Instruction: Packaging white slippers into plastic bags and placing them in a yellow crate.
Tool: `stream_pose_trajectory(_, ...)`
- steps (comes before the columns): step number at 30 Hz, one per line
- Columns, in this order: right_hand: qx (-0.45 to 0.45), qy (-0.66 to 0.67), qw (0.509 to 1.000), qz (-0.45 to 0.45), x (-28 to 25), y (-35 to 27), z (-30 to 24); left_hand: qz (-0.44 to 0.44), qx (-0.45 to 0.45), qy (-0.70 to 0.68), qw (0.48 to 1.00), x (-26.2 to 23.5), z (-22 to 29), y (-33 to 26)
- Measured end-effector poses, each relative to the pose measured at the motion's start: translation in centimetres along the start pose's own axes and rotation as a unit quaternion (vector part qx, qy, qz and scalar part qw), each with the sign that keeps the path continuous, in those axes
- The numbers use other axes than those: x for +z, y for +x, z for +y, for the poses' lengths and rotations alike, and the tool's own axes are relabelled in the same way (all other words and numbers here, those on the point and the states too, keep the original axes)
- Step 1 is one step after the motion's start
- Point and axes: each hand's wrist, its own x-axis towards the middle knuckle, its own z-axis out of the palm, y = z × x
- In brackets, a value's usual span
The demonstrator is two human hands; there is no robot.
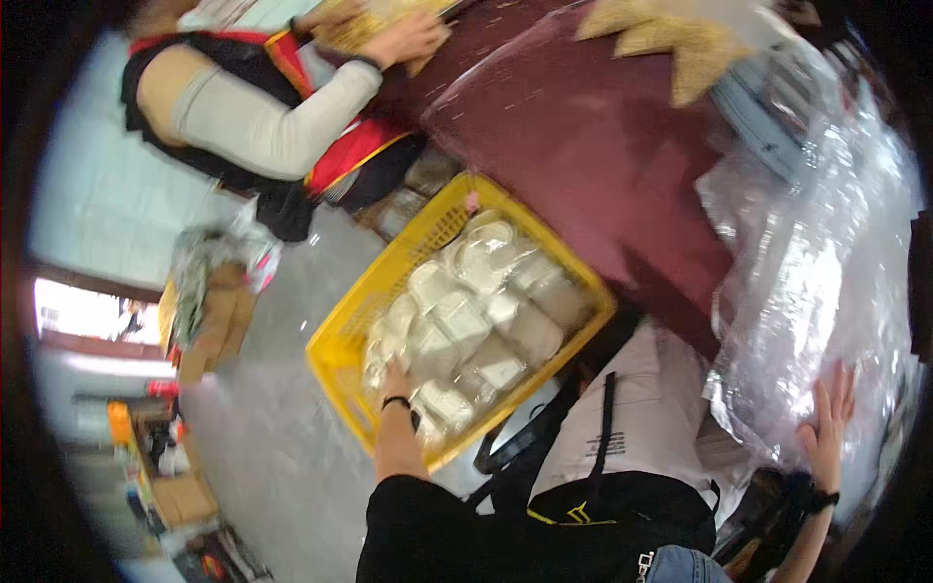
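Note:
My left hand reaches into a yellow plastic basket, at its left end. It touches the clear-wrapped packs of pale, rounded pieces that fill the basket. Its fingertips blur into the shiny wrapping, so I cannot see whether they grip a pack. Over on the right, my right hand lies with fingers spread against a large crinkled sheet or bag of clear plastic. Nothing is held in it.
A dark red table stretches beyond the basket. Golden triangular pieces lie on its far side. At the upper left, a co-worker's hand handles similar golden material. Cardboard boxes stand on the grey floor to the left.

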Motion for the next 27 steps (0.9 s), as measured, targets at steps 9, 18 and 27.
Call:
stream_pose_trajectory(9, 0.054, 0.124, 0.990, -0.040, -1.0, 1.7, -1.3, -0.052, 0.132, 0.451, 0.881, -0.2, 1.2, 7.8)
stream_pose_trajectory(18, 0.019, 0.112, 0.994, -0.001, -0.7, 1.4, -1.9, 0.014, 0.111, 0.311, 0.944, -5.1, 4.1, 4.9)
stream_pose_trajectory(27, -0.045, 0.101, 0.993, 0.042, -2.9, 2.0, 0.7, 0.074, 0.675, -0.016, 0.734, -9.5, 33.9, -27.8)
